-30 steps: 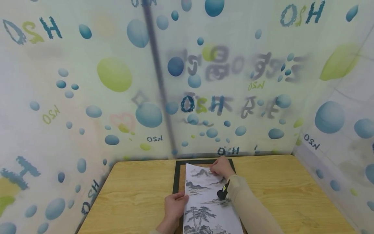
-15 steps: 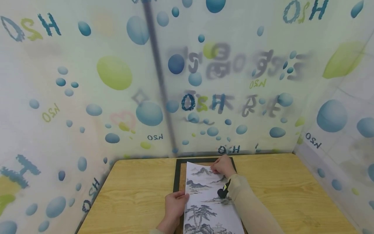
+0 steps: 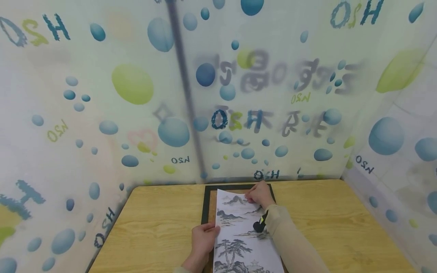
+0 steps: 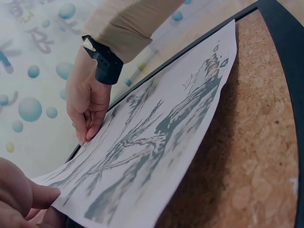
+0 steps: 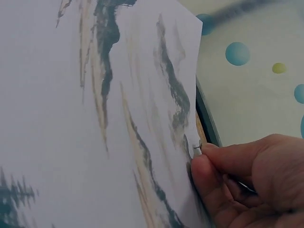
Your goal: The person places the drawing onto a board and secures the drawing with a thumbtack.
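Note:
A paper sheet printed with an ink landscape (image 3: 246, 235) lies over a cork board with a black frame (image 3: 206, 206). My left hand (image 3: 203, 239) pinches the sheet's left edge between thumb and fingers. In the left wrist view, the paper (image 4: 142, 156) bows up off the bare cork (image 4: 256, 95). At the sheet's top edge, my right hand (image 3: 260, 194) pinches a small white push pin (image 5: 196, 150) between thumb and forefinger, its metal point showing against the paper. Whether the point has entered the board cannot be told.
The board lies on a light wooden table (image 3: 153, 227), reaching near its back edge. A pale printed curtain (image 3: 273, 94) with blue and green drops rises behind and at both sides. A black wrist device (image 3: 259, 226) sits on the right wrist, above the paper.

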A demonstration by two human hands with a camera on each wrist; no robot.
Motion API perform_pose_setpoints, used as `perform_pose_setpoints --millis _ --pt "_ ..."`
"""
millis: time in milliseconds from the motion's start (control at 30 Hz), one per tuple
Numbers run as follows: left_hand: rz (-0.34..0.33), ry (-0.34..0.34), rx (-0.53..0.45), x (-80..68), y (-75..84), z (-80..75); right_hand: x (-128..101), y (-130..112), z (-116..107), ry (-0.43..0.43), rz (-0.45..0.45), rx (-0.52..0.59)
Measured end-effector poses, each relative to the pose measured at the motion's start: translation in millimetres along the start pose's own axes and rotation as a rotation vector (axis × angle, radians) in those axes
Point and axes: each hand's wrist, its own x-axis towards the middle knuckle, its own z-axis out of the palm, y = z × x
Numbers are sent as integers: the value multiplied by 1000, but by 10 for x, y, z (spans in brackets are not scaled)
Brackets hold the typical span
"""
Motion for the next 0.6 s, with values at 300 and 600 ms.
perform_pose_setpoints --millis 300,600 --pt "-33 -3 9 -4 30 -15 -28 15 33 52 -65 -92" --pt "-66 -15 11 31 21 -29 -25 9 44 74 -58 -115"
